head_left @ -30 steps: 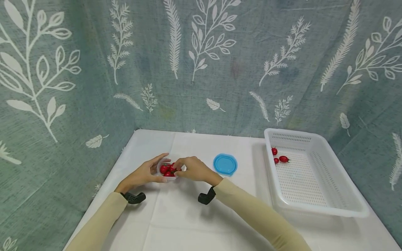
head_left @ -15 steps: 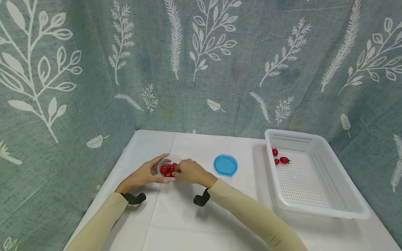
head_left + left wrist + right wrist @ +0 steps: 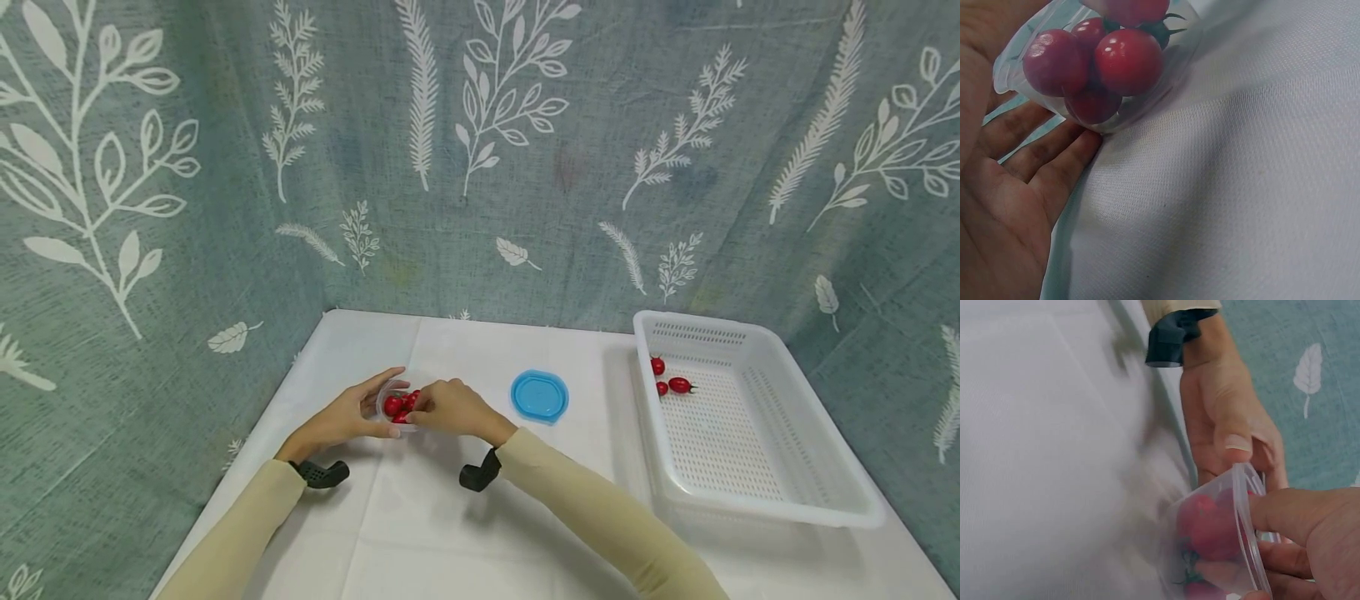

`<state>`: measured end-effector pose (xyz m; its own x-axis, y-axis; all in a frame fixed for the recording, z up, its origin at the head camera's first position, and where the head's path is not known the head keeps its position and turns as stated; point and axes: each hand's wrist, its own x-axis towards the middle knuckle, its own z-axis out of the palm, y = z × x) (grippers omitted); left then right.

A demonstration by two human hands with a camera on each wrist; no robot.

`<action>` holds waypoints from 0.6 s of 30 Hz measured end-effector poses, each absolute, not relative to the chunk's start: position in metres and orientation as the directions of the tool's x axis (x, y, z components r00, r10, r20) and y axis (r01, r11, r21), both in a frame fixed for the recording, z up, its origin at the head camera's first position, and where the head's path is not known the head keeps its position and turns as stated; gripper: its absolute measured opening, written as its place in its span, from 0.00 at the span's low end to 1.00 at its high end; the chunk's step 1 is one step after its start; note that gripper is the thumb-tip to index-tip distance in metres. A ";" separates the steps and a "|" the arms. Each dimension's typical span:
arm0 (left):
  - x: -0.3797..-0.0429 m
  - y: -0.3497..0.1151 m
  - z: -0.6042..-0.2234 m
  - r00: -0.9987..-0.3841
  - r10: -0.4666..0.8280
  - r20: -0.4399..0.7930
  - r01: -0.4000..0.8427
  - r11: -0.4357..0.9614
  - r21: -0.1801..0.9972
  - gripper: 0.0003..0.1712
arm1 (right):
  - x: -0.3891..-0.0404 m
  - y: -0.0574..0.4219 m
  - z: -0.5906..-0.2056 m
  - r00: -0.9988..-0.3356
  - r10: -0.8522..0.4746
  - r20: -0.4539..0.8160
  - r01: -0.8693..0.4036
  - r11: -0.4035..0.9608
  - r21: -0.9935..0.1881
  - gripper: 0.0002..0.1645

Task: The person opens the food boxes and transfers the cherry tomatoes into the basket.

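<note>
My left hand (image 3: 348,414) holds a small clear plastic tub (image 3: 1243,506) on the left of the table, thumb on the near side of its rim, fingers round the far side. Several cherry tomatoes (image 3: 1129,61) fill the tub, some with green stems. From the right, my right hand (image 3: 456,407) reaches over the rim with thumb and fingers curled inside. In the right wrist view a cherry tomato (image 3: 1213,539) shows between its thumb and a finger seen through the wall. The fingertips are partly hidden in the head view.
A blue lid (image 3: 539,396) lies on the white table to the right of my hands. Further right stands a large white slotted basket (image 3: 757,504), with 3 tomatoes (image 3: 680,385) near its left wall. A patterned green curtain (image 3: 450,250) closes off the back and sides.
My right hand has shifted slightly left and toward me, its fingers more tucked in at the tub's right side. My left hand and the tub have stayed in place.
</note>
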<state>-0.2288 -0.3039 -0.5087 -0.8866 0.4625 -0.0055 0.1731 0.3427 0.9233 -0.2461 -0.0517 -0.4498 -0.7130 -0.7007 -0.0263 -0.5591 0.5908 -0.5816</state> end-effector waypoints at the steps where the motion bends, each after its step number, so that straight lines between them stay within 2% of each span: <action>1: -0.228 -0.304 -0.508 -0.889 0.458 -0.011 0.166 0.345 0.924 0.60 | -0.247 -0.050 -0.450 -0.710 -0.703 -0.030 -0.542 0.573 -0.615 0.11; 7: -0.227 -0.303 -0.507 -0.891 0.453 -0.018 0.155 0.340 0.928 0.61 | -0.251 -0.046 -0.450 -0.711 -0.701 -0.053 -0.454 0.514 -0.728 0.18; 14: -0.228 -0.302 -0.507 -0.895 0.446 -0.019 0.153 0.347 0.925 0.61 | -0.252 -0.044 -0.450 -0.714 -0.697 -0.063 -0.392 0.473 -0.789 0.10; 18: -0.228 -0.302 -0.507 -0.895 0.446 -0.025 0.146 0.345 0.927 0.61 | -0.252 -0.042 -0.448 -0.699 -0.710 -0.085 -0.394 0.482 -0.782 0.08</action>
